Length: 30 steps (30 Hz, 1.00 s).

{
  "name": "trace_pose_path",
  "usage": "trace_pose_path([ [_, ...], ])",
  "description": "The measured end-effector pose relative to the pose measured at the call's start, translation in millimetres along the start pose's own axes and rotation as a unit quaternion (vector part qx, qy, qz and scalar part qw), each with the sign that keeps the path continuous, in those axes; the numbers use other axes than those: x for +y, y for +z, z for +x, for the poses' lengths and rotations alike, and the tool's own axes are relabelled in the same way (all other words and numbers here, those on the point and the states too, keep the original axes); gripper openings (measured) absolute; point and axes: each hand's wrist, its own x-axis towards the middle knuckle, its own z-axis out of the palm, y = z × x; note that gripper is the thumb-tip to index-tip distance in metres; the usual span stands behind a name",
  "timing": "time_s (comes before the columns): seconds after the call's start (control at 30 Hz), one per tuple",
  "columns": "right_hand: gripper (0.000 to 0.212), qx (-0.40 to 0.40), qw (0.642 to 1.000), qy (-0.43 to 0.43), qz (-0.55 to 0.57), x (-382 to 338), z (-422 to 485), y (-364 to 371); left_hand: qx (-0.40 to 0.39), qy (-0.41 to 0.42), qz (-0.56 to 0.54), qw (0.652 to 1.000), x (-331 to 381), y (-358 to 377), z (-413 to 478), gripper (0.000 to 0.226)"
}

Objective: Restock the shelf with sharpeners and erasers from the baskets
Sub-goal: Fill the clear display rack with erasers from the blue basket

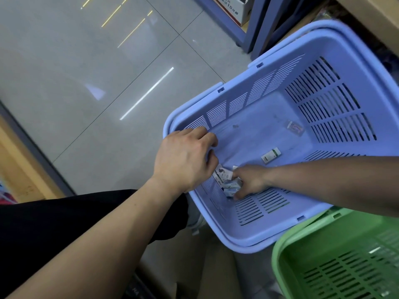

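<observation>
Grey glossy floor (90,67) tiles with thin dark joints fill the left of the view and mirror bright ceiling strips. At the top stands a blue shelf post (250,24) with a carton (234,9) behind it, and a tan edge with a grey strip runs along the far left. A blue basket (336,67) with slotted walls sits on the floor, tilted in the view, and a green basket (287,262) lies just beside its near corner. The right hand (251,180) reaches across into the blue basket's near corner, its grip closed on a cluster of small packets (232,186), thumb above and fingers below. The left hand (185,160) lies over the basket's left rim with fingers curled down inside, right next to the same packets; whether its grip holds any of them cannot be told. A white and green box (271,155) lies alone on the basket's bottom, near the right wrist. A clear pack (294,127) lies farther off, by the far slotted wall. A black trouser leg (64,229) shows under the left forearm.
</observation>
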Motion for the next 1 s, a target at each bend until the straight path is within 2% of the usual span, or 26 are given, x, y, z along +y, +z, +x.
trace_pose_path([
  [0.1,0.038,0.012,1.0,0.006,-0.003,-3,-1,0,0.001,-0.001,-0.001,1.0,-1,0,1,0.017],
  [0.3,0.033,0.045,0.996,0.018,0.072,-11,-10,-19,-0.005,0.012,0.005,1.0,-2,0,4,0.018],
  [0.43,0.025,0.103,0.984,0.025,0.141,-12,-41,-42,-0.01,0.012,0.014,1.0,-1,-2,5,0.02],
  [0.5,0.024,0.158,0.966,0.025,0.201,-12,-69,-51,-0.019,0.009,0.023,1.0,-1,-4,5,0.019],
  [0.63,0.024,0.3,0.889,0.009,0.347,-31,-155,-58,-0.074,-0.004,0.007,0.997,11,-24,6,0.023],
  [0.7,0.027,0.338,0.841,-0.013,0.423,-44,-201,-51,-0.102,-0.014,-0.018,0.995,35,-47,12,0.03],
  [0.8,0.043,0.39,0.769,-0.037,0.506,-65,-265,-30,-0.115,-0.027,-0.179,0.977,95,-92,18,0.034],
  [0.9,0.038,0.415,0.696,-0.065,0.583,-79,-316,-4,-0.141,-0.029,-0.414,0.899,153,-132,10,0.039],
  [0.97,0.047,0.418,0.652,-0.082,0.627,-84,-343,12,-0.176,-0.014,-0.505,0.845,179,-152,2,0.039],
  [1.0,0.049,0.419,0.631,-0.091,0.647,-87,-352,17,-0.184,-0.001,-0.526,0.83,187,-158,-1,0.039],
])
